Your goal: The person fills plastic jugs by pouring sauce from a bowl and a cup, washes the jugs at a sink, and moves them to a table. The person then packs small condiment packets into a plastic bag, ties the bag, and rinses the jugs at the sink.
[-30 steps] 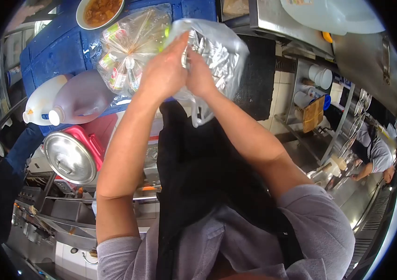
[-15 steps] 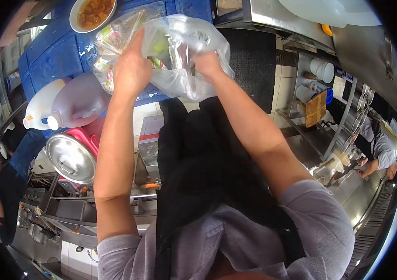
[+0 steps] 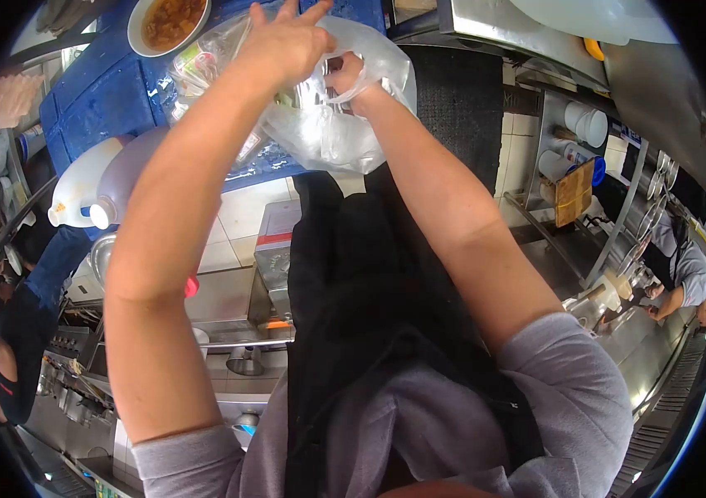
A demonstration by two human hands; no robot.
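Note:
A clear plastic bag (image 3: pixel 328 137) lies at the near edge of the blue table, with something shiny and silvery showing inside. My left hand (image 3: pixel 287 46) is over the bag's left side, its fingers stretched out and apart. My right hand (image 3: pixel 348 75) is in the mouth of the bag, a strip of plastic crossing its wrist. Its fingers are curled; what they hold, if anything, is hidden. Partly under my left forearm is another clear bag with green-and-red printed packets (image 3: pixel 195 65).
On the blue table (image 3: pixel 96 100) stand a bowl of brown stew (image 3: pixel 169 23) and two plastic jugs, one whitish (image 3: pixel 79 187), one with dark liquid (image 3: pixel 131 170). Right of it lies a black mat (image 3: pixel 458 116). Shelves hold white tubs (image 3: pixel 585 124). Other people (image 3: pixel 685 270) work at both sides.
My left hand has let go of the bags, moved up and right, and spread its fingers. My right hand has shifted slightly left and up. The pot lid is now mostly behind my left arm.

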